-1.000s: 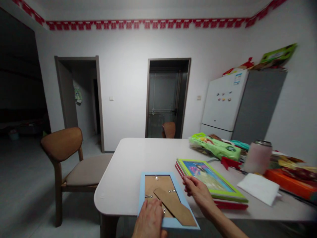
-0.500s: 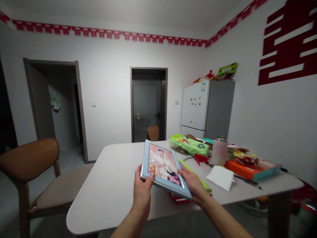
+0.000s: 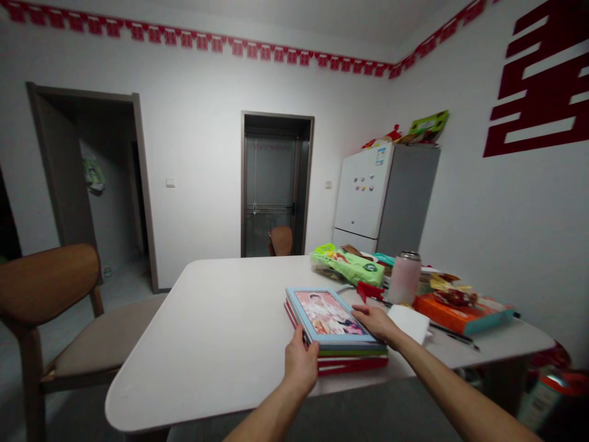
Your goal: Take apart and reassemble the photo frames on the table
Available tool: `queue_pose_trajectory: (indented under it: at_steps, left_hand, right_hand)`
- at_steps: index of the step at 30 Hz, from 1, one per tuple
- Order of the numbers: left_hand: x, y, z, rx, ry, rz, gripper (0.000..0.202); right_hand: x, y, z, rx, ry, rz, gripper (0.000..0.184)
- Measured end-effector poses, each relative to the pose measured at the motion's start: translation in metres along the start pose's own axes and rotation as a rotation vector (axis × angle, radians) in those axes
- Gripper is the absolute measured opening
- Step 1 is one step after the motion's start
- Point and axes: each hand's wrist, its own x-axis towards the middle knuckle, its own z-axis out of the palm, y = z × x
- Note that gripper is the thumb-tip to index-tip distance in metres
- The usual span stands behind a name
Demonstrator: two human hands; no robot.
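Note:
A light-blue framed book (image 3: 329, 313) with a pink illustrated cover lies on top of a small stack at the table's near edge. Beneath it show the edges of a green book (image 3: 354, 353) and a red book (image 3: 354, 368). My left hand (image 3: 301, 361) grips the blue book's near left corner, thumb at its edge. On the other side, my right hand (image 3: 375, 322) holds the right edge, fingers resting over the cover's border. Its thumb is hidden from view.
The stack rests on a white table (image 3: 221, 331). To the right are a white paper (image 3: 409, 322), a pink bottle (image 3: 405, 277), an orange box (image 3: 464, 312), pens and a green package (image 3: 352, 267). A wooden chair (image 3: 50, 288) stands left; a fridge (image 3: 386, 196) is behind.
The blue book has moved down and right from above the table onto the green and red books, both hands going with it. The camera view has shifted slightly.

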Motion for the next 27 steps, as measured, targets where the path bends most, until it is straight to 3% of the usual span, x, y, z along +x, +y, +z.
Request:
queue_pose_trajectory:
  at_steps: [5,8,11,15,19,23,27]
  left_hand:
    - [-0.011,-0.004,-0.005,0.043,-0.034,-0.030,0.041]
    - [-0.014,-0.008,-0.021,0.056,0.011,-0.026,0.042]
    - [-0.006,-0.012,-0.057,0.076,0.107,-0.014,0.045]
    - [0.016,-0.018,-0.122,0.127,0.231,-0.015,0.044]
    - [0.034,-0.023,-0.167,0.167,0.317,-0.024,0.044]
    - [0.040,-0.025,-0.179,0.173,0.366,-0.037,0.047]
    - [0.037,-0.020,-0.180,0.149,0.398,-0.047,0.046]
  right_hand:
    - [-0.031,0.012,0.004,0.047,-0.059,0.079,0.036]
    - [-0.049,-0.004,0.021,0.133,-0.042,0.108,0.029]
    - [-0.061,-0.041,0.054,0.225,-0.088,0.084,0.026]
    - [-0.068,-0.097,0.107,0.373,-0.096,-0.062,0.027]
    - [-0.059,-0.130,0.147,0.391,-0.093,-0.103,0.030]
    - [-0.044,-0.145,0.167,0.356,-0.084,-0.135,0.029]
    - [-0.032,-0.147,0.171,0.304,-0.050,-0.153,0.029]
